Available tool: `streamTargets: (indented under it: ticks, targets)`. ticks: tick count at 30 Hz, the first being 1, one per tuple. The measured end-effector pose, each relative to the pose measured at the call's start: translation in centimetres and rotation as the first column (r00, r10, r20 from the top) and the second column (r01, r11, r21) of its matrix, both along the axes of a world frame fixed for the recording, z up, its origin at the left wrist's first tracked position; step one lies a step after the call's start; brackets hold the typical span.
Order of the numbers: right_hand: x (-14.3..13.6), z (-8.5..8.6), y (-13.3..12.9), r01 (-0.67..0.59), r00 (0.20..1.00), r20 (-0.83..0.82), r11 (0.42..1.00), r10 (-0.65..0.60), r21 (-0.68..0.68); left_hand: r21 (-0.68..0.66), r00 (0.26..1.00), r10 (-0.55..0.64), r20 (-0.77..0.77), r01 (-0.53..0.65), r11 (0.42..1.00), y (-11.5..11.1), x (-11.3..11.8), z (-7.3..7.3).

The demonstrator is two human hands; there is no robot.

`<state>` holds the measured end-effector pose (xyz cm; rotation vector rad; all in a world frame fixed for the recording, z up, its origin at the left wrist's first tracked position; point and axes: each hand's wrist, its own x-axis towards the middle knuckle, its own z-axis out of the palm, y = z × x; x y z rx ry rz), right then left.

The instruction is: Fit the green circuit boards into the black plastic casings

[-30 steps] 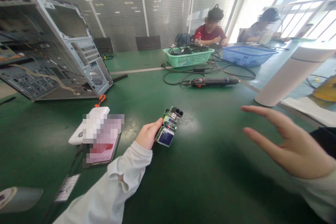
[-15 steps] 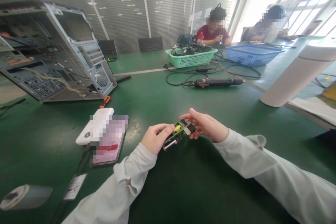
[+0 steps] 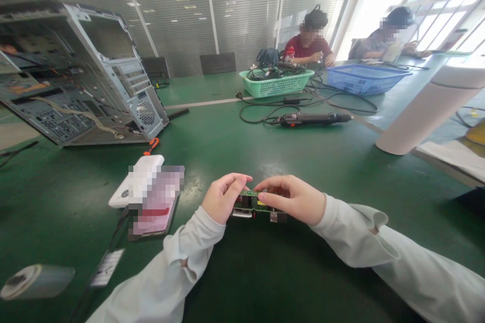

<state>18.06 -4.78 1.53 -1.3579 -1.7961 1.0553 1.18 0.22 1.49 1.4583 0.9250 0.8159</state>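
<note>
Between my hands is a small green circuit board (image 3: 248, 203) with black, yellow and metal parts on it, lying roughly level just above the table. My left hand (image 3: 224, 198) is closed on its left end, thumb on top. My right hand (image 3: 293, 198) is closed around its right end, the thumb lying over the yellow part. Metal connectors stick out at the board's near edge, below the right fingers. Both palms and some fingertips are hidden.
An open computer case (image 3: 109, 70) stands at left, beside a white power bank (image 3: 146, 166) and a phone (image 3: 151, 222). Ahead lie an electric screwdriver (image 3: 314, 119), a green basket (image 3: 278, 85) and a blue basket (image 3: 366, 79). A pale bottle (image 3: 424, 111) stands right. Two people sit beyond.
The board has turned from slanted to level. My right hand has moved down and closed over its right end; before, its fingers were more spread. My left hand has hardly moved.
</note>
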Motion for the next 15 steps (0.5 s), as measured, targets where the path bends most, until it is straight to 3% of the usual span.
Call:
streamTargets:
  ticks: [3, 7, 12, 15]
  targets:
    - [-0.5, 0.3, -0.6, 0.019, 0.982, 0.175, 0.967, -0.066, 0.256, 0.027, 0.997, 0.032, 0.074, -0.034, 0.999, 0.0, -0.1, 0.2]
    - [-0.8, 0.7, -1.1, -0.093, 0.907, 0.387, 0.817, -0.166, 0.568, -0.003, 0.991, 0.015, 0.136, -0.015, 1.0, 0.7, -0.5, -0.1]
    - [-0.4, 1.4, -1.2, -0.262, 0.832, 0.499, 0.62, -0.243, 0.74, -0.058, 0.976, 0.121, 0.182, -0.112, 0.992, 1.7, -0.8, -0.7]
    - [0.4, 1.9, -2.2, -0.212, 0.816, 0.476, 0.596, -0.328, 0.775, -0.101, 0.974, 0.116, 0.194, -0.098, 0.99, 2.0, -1.0, -0.8]
